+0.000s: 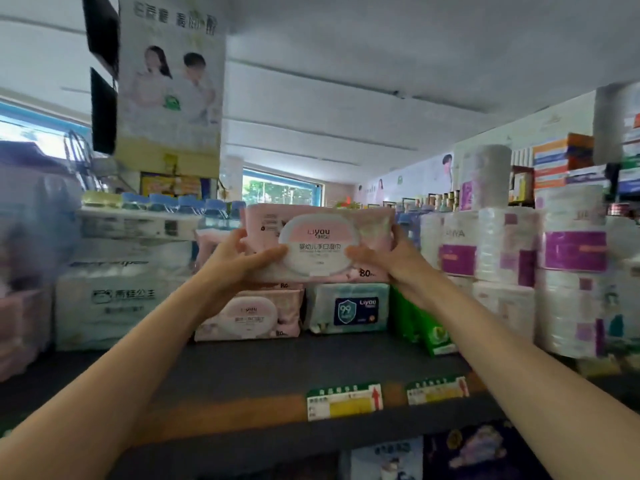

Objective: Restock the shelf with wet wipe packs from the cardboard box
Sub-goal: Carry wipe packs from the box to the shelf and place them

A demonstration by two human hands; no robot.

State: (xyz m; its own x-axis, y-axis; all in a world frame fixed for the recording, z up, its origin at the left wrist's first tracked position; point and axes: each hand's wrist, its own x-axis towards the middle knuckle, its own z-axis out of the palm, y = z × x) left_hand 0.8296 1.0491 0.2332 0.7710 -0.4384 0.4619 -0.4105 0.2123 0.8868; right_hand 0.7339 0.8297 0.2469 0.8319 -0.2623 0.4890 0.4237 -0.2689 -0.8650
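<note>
Pink soft film wraps the wet wipe pack [320, 243], so it should feel squashy and a little heavy with damp sheets, and probably slick. Its stiff part looks to be the white oval flip lid on the face. Holding it by the two short ends, as now, seems the safest grasp. The left hand [239, 259] grips the left end, thumb across the lid; the right hand [384, 259] grips the right end, fingers curled behind. The pack is held upright in the air above the shelf [311, 362], over a matching pink pack [247, 315] and a blue-labelled pack [349, 308] standing there. Printing reads "Liyou" and "80".
</note>
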